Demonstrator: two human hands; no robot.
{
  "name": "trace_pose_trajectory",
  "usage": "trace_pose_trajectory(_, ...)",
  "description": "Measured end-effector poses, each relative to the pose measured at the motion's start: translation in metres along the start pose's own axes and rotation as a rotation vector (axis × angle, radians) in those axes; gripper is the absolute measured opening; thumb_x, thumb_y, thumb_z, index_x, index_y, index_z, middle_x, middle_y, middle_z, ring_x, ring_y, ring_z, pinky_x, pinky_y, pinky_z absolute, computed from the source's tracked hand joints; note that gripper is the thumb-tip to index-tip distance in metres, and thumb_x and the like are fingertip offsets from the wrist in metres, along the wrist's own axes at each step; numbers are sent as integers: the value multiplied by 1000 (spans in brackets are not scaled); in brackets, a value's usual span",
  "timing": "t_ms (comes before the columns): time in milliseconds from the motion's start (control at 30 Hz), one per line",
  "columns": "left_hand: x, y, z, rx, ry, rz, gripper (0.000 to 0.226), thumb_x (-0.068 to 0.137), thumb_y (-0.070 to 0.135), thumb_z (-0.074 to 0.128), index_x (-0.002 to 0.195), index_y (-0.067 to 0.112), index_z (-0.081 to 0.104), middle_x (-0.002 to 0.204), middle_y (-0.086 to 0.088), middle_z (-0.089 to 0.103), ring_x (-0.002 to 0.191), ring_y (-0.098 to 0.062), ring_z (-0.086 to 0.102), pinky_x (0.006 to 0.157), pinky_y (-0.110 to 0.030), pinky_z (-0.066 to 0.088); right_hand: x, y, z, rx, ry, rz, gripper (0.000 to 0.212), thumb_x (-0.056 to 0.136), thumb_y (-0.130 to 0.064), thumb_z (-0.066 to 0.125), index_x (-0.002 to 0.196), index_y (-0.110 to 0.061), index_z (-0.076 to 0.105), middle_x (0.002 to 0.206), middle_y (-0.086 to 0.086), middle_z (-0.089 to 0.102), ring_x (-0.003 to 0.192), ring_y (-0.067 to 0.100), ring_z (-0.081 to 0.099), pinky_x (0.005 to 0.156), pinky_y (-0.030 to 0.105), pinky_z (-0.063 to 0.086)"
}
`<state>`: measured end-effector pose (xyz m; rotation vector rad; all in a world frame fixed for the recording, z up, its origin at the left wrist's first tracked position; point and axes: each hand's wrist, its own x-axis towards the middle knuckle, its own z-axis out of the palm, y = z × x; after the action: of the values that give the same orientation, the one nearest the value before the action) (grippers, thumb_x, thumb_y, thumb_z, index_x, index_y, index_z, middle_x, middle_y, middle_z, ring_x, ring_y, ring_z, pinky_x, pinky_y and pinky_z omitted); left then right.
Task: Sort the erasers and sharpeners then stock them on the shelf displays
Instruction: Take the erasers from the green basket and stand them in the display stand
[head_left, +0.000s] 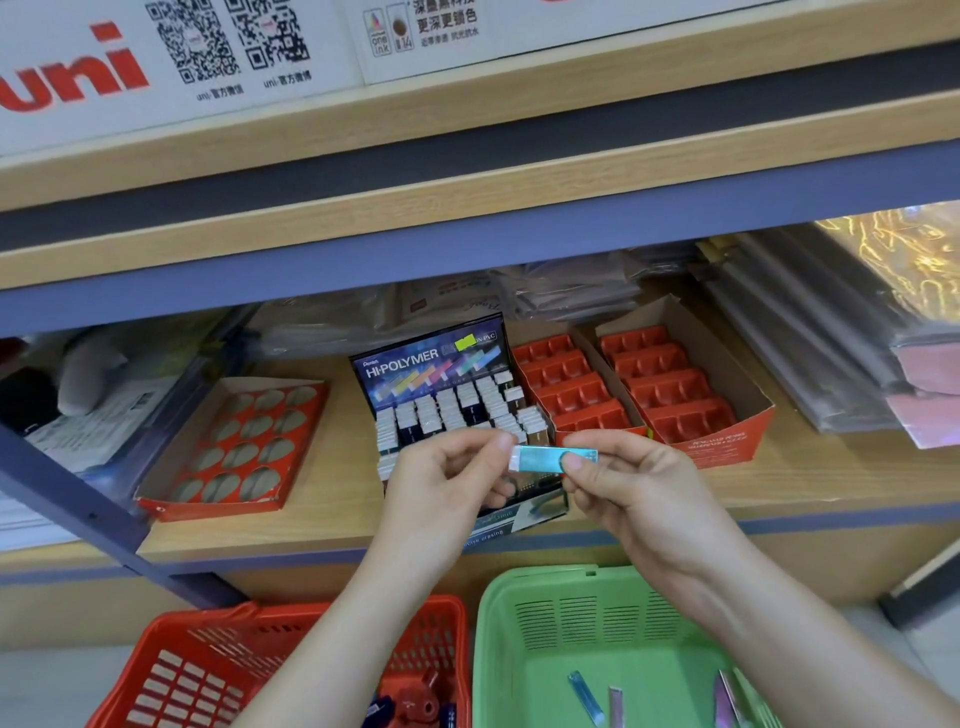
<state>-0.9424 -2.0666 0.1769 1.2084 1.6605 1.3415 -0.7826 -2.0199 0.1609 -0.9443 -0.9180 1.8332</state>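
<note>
From my head camera I look down at my 2 hands in front of a wooden shelf (337, 525). My left hand (447, 483) pinches the white end of a blue-green eraser (540, 458) with the thumb and curled fingers. My right hand (634, 488) pinches the other end, thumb on top, fingers curled under. The eraser lies flat between my hands, up in the air, just in front of the dark eraser box (431, 364). That box sits on the shelf and has rows of small erasers standing in it, with "HI-POLYMER" on its back flap. To the left of it lies a red tray with round holes (234, 447). To the right sit 2 boxes with red trays inside — the near red tray (571, 384) touches the dark box, and the far red tray (670, 384) is beside that. Below the shelf are 2 baskets. The green basket (519, 623) is under my right arm and holds a few thin erasers (586, 696). The red basket (208, 670) is under my left arm — it holds small red and dark blue things (421, 699), too blurry to tell.
</note>
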Motion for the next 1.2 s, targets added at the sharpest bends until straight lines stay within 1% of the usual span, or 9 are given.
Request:
trace_pose_trajectory(200,-6,3,-3,-109,66,-48,10,81,4,71,88,11,75,74,-8,73,63,-12,63,62,-19,54,-3,0,4,-180,-2,-24,18,77,-2,76,94,-7,72,76,13,72,64,16,65,60,26,53)
trace_pose_trajectory(267,0,4,-10,-5,132,20,15,83,6,70,85,21,75,76,-1,74,65,-6,63,64,-16,53,-1,0,5,-353,23,-73,15,83,-7,73,96,-15,71,85,8,75,68,12,66,63,28,53)
trace_pose_trajectory(367,15,9,-23,250,236,127,13,86,15,69,93,25,75,85,17,71,71,15,58,68,0,42,10,4,0,-667,82,-225,26,88,-6,65,101,-29,68,98,-5,67,88,9,62,75,26,53)
trace_pose_trajectory(433,23,8,-29,417,230,200,15,87,18,68,100,22,75,90,19,67,79,21,53,71,5,36,17,7,-5,-875,66,-317,36,88,-7,64,108,-37,63,109,-11,58,96,7,57,83,17,46)
trace_pose_trajectory(500,24,5,-29,547,179,311,16,87,15,68,101,17,76,87,19,65,80,18,54,72,4,35,21,10,-9,-1017,6,-355,44,90,-10,62,119,-43,56,119,-12,48,96,7,55,77,5,39)
trace_pose_trajectory(667,27,-12,-27,714,140,545,14,82,9,73,96,9,76,86,3,72,78,-10,66,76,-21,50,27,20,-9,-1166,-97,-412,52,91,-11,59,134,-38,49,131,-11,38,108,6,47,89,3,29)
trace_pose_trajectory(833,33,-12,-25,799,89,619,16,85,14,68,98,9,74,86,0,70,78,-15,66,72,-28,53,27,24,-8,-1331,-152,-484,47,91,-13,57,132,-37,53,123,-11,37,88,-3,46,82,11,33)
trace_pose_trajectory(1000,38,-10,-21,844,52,639,13,84,13,71,96,11,72,84,0,67,74,-15,61,70,-25,46,28,24,-8,-1411,-201,-507,45,91,-15,57,130,-37,52,124,-9,36,74,0,39,77,18,40)
trace_pose_trajectory(1200,36,-11,-28,717,69,586,12,84,17,72,96,15,74,81,13,61,66,7,50,68,-7,41,40,4,3,-1410,-128,-678,39,89,-17,62,127,-27,59,117,-8,47,109,14,49,91,32,47)
